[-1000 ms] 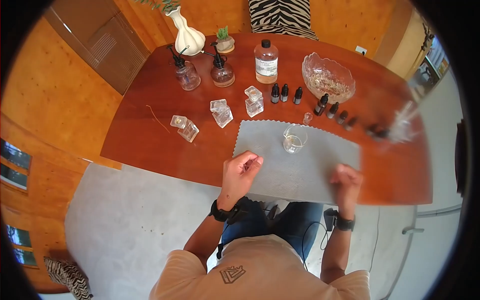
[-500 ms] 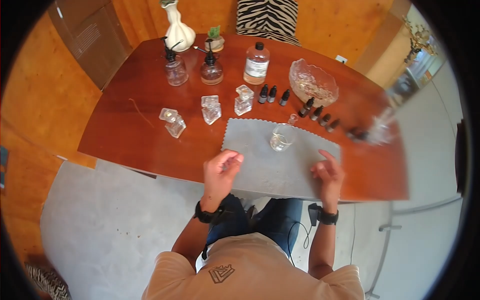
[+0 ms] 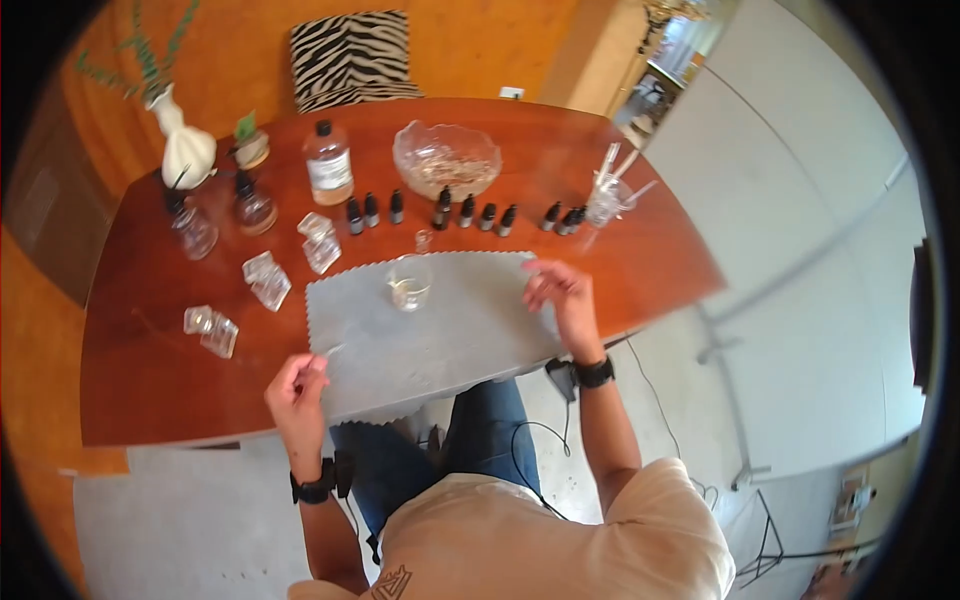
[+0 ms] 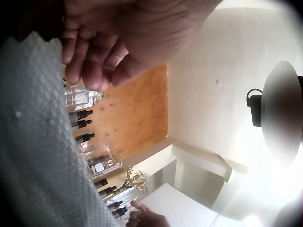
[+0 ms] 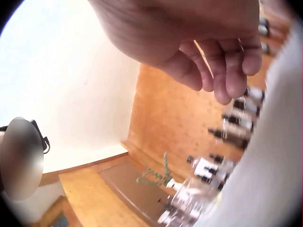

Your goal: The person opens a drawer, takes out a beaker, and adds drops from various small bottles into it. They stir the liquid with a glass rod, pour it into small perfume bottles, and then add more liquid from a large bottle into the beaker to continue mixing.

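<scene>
My left hand (image 3: 298,390) is beside the left front part of a grey mat (image 3: 450,340), its fingers loosely bent. In the left wrist view nothing shows between those fingers (image 4: 97,66). Over the mat's right edge hovers my right hand (image 3: 563,300), its fingers relaxed and spread a little, holding nothing. A small glass beaker (image 3: 410,290) stands on the mat between the hands, towards its far edge. Just behind it is a small clear glass piece (image 3: 423,240). Small black-capped dropper bottles (image 3: 488,217) stand in a row beyond the mat, several of them nearest the right hand.
Clear square glass bottles (image 3: 268,282) stand left of the mat. Behind are two pump bottles (image 3: 257,212), a large labelled bottle (image 3: 329,172), a white vase (image 3: 188,150), a potted plant (image 3: 251,148) and a glass bowl (image 3: 447,165). A glass with white sticks (image 3: 605,205) stands far right.
The head view has swung to the right, so the table's things sit further left. My right hand has moved forward to the mat's right edge and opened out; the hands are further apart.
</scene>
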A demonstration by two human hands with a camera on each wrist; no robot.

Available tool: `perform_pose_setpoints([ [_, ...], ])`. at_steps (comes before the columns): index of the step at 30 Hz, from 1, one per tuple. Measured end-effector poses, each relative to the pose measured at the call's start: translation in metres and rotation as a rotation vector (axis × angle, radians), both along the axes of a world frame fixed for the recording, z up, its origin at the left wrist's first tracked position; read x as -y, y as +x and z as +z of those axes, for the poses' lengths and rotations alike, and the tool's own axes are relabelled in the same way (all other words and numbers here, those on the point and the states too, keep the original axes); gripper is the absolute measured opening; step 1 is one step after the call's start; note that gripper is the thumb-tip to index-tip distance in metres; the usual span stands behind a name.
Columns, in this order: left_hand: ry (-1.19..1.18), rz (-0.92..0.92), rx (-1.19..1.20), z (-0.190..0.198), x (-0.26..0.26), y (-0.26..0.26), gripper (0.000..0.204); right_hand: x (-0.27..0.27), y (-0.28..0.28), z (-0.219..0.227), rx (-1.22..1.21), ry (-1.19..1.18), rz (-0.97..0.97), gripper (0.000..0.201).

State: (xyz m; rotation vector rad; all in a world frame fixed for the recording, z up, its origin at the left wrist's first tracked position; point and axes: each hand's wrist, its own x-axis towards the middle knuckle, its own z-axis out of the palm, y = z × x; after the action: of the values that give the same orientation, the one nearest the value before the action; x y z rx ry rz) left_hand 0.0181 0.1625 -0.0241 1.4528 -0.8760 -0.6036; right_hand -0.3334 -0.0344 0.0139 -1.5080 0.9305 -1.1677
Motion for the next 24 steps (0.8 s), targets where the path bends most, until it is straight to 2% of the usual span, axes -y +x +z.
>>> perform_pose_setpoints([
  [1,0.008,0.003,0.008,-0.001,-0.001,0.0,0.012,0.016,-0.018,0.008,0.018,-0.062,-0.061,0.025],
  [3,0.025,0.021,0.022,-0.003,-0.002,-0.001,0.013,0.058,-0.057,0.032,0.058,-0.172,-0.33,0.028],
  [5,-0.021,0.017,0.067,-0.007,0.0,-0.001,0.016,0.109,-0.108,0.047,0.072,-0.161,-0.581,0.024],
  [7,-0.043,0.03,0.141,-0.005,0.002,-0.004,0.017,0.157,-0.152,0.054,0.112,-0.082,-0.754,0.02],
  [9,-0.042,0.044,0.177,-0.003,0.002,-0.007,0.019,0.185,-0.178,0.06,0.062,0.019,-0.692,0.017],
  [13,-0.052,0.064,0.202,-0.003,0.003,-0.009,0.02,0.218,-0.194,0.068,0.031,0.203,-0.544,0.013],
  [16,-0.054,0.081,0.19,-0.006,0.004,-0.01,0.02,0.241,-0.196,0.061,-0.035,0.09,-0.44,0.015],
  [19,-0.029,0.09,0.223,-0.004,0.005,-0.011,0.018,0.247,-0.191,0.067,-0.112,-0.126,-0.481,0.019],
  [20,-0.03,0.083,0.214,-0.005,0.006,-0.012,0.017,0.242,-0.188,0.075,-0.172,-0.185,-0.599,0.022],
  [21,-0.027,0.086,0.207,-0.008,0.008,-0.011,0.016,0.239,-0.184,0.078,-0.12,-0.353,-0.637,0.021],
  [22,-0.02,0.099,0.202,-0.01,0.007,-0.01,0.015,0.214,-0.168,0.096,-0.227,-0.409,-0.691,0.024],
  [23,-0.021,0.082,0.174,-0.009,0.007,-0.01,0.013,0.191,-0.149,0.108,-0.221,-0.493,-0.663,0.025],
  [24,-0.023,0.068,0.149,-0.006,0.008,-0.012,0.012,0.169,-0.126,0.116,-0.108,-0.485,-0.582,0.029],
])
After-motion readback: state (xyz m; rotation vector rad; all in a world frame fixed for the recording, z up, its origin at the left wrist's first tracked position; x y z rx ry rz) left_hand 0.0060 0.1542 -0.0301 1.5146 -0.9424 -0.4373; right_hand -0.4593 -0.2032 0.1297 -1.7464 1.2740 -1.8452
